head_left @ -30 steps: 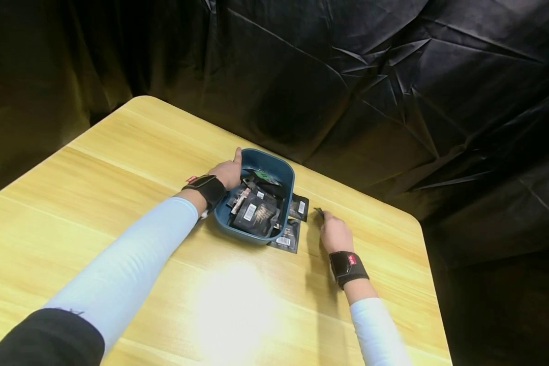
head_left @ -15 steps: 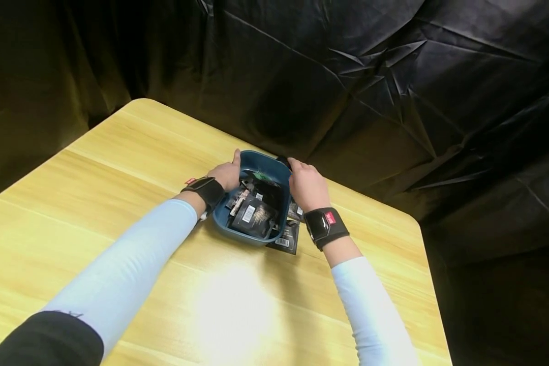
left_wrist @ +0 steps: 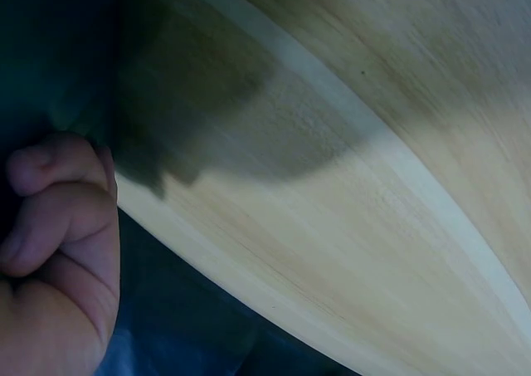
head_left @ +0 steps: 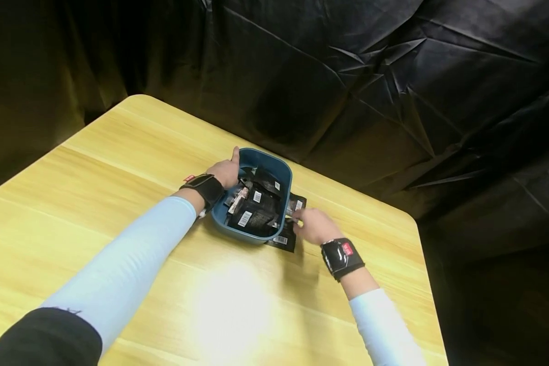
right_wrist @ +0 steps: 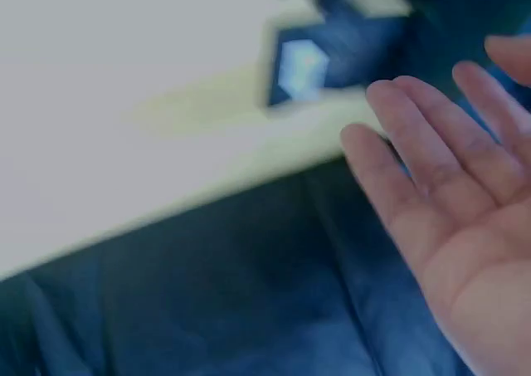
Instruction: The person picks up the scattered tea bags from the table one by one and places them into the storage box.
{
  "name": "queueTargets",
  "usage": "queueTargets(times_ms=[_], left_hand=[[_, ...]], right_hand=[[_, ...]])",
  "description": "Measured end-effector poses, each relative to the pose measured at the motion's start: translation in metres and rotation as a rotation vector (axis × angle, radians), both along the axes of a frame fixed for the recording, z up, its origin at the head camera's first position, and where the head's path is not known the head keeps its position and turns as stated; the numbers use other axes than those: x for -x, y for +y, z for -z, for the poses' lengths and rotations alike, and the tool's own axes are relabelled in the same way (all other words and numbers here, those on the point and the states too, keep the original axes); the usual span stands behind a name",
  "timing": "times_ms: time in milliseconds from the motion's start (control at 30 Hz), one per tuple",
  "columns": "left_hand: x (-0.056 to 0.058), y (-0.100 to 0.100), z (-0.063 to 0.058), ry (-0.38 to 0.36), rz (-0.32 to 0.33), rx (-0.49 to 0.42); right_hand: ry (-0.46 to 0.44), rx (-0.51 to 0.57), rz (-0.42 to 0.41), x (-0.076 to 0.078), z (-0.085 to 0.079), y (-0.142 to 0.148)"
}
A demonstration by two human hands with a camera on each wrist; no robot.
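A dark blue bin (head_left: 265, 159) stands near the far table edge in the head view. Several flat black packets (head_left: 253, 216) with white barcode labels lie inside it. My left hand (head_left: 226, 173) grips its left side, thumb up along the rim; curled fingers (left_wrist: 62, 181) show in the left wrist view. Two more black packets, a farther one (head_left: 298, 201) and a nearer one (head_left: 281, 241), lie on the table against the bin's right side, partly hidden. Over them hovers my right hand (head_left: 317, 226), empty, its fingers (right_wrist: 415, 131) nearly straight in the right wrist view.
The light wood table (head_left: 155, 274) has rounded corners. Black sheeting (head_left: 393, 101) hangs behind its far edge. A bright glare spot marks the tabletop in front of the bin.
My right hand carried a black packet to the bin and let it go; it now covers the green-marked one inside. The hand came back toward me. My left hand has stayed on the bin.
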State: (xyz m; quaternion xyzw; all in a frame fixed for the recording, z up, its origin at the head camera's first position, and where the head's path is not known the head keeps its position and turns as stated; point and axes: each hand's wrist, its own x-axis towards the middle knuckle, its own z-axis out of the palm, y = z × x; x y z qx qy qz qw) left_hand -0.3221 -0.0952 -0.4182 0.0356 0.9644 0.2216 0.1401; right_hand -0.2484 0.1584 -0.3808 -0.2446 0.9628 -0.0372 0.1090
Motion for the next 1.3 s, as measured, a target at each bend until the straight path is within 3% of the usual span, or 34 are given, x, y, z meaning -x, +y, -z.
queueTargets(times_ms=[167,433,533,733,833,1000,1100,1300], left_hand=[[-0.002,-0.003,-0.002,-0.021,-0.008,-0.011],[-0.002,-0.004,0.0,-0.01,-0.015,-0.011],[-0.003,-0.003,0.0,-0.018,-0.021,-0.018],[-0.004,0.0,-0.003,-0.03,-0.027,-0.023],[-0.004,0.002,-0.005,-0.028,-0.025,-0.019],[-0.004,0.001,-0.005,-0.024,-0.028,-0.018],[-0.004,0.0,-0.004,-0.027,-0.034,-0.019],[-0.004,0.002,-0.002,-0.025,-0.027,-0.026]], right_hand=[[-0.068,-0.005,-0.077,-0.01,0.032,-0.001],[-0.03,-0.107,-0.11,-0.013,0.046,-0.005],[0.045,-0.108,-0.147,-0.018,0.053,0.001],[0.282,0.081,-0.106,-0.029,0.065,0.027],[0.357,0.137,-0.02,-0.028,0.058,0.042],[0.385,0.218,0.086,-0.014,0.027,0.047],[0.412,0.232,0.065,-0.005,0.007,0.032],[0.438,0.243,-0.052,0.005,-0.023,-0.016]])
